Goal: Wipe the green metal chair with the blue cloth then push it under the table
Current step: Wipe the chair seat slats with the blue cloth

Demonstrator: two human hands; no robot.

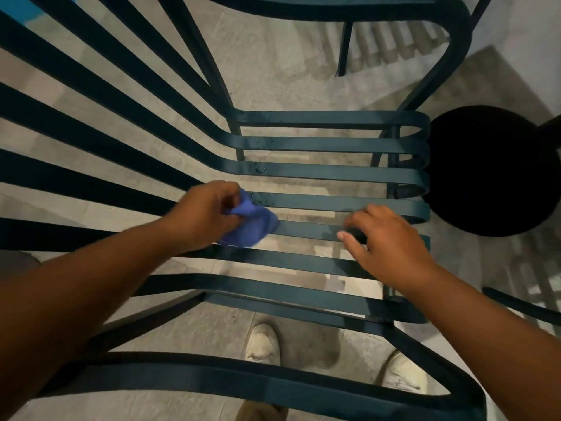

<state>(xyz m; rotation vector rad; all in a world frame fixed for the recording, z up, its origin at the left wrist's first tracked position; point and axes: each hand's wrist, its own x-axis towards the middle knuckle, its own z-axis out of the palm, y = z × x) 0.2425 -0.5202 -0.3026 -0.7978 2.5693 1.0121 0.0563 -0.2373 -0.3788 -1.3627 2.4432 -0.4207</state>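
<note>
Your left hand (206, 214) grips the bunched blue cloth (252, 223) on the green metal chair's (334, 173) seat slats, which run left-right toward your relaxed, empty right hand (385, 238) resting alongside.

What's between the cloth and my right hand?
Only a bare stretch of chair slat, with floor showing through the gaps, between cloth and right hand, in the head view.

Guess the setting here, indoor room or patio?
Likely a patio or café-style seating area, though I can't be sure. Cues: the slatted green metal chair of an outdoor type, a round dark table base beside it, and a grey tiled floor with another chair's legs beyond.
</note>
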